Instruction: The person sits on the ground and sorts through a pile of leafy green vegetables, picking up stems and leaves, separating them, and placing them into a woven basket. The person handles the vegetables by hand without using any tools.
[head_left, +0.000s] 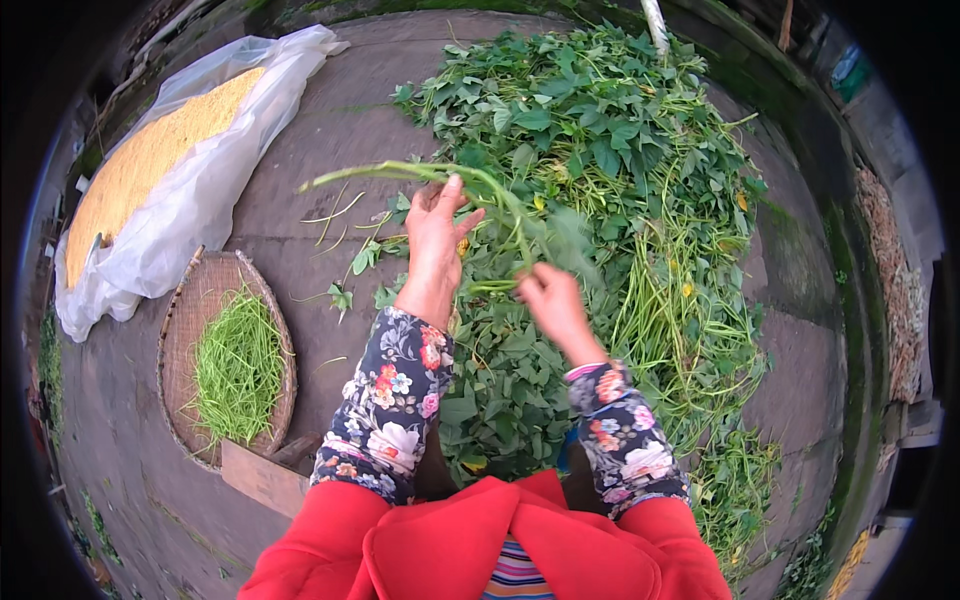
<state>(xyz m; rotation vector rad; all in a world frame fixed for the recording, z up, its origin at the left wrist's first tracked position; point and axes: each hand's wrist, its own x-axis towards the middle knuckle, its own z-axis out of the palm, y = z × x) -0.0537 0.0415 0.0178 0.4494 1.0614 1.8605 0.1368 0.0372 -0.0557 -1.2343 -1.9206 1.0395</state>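
Observation:
A long green leafy vine (480, 176) arches between my two hands. My left hand (439, 232) has its thumb against the vine's upper stretch, the other fingers partly spread behind it. My right hand (551, 296) closes its fingertips on the vine lower down, beside several green stalks. Leaves near the right hand are blurred. Beneath and beyond both hands spreads a large heap of green leafy vines (615, 142). To the left, a woven bamboo basket (176, 322) holds a pile of thin green stalks (240, 367).
Yellow grain (169, 165) lies on a white plastic sheet (195, 195) at the upper left. A wooden board (262, 476) stands by the basket. Loose stalks and leaves (341, 296) are scattered on the concrete floor (315, 142). A pale pole (655, 26) meets the heap's far edge.

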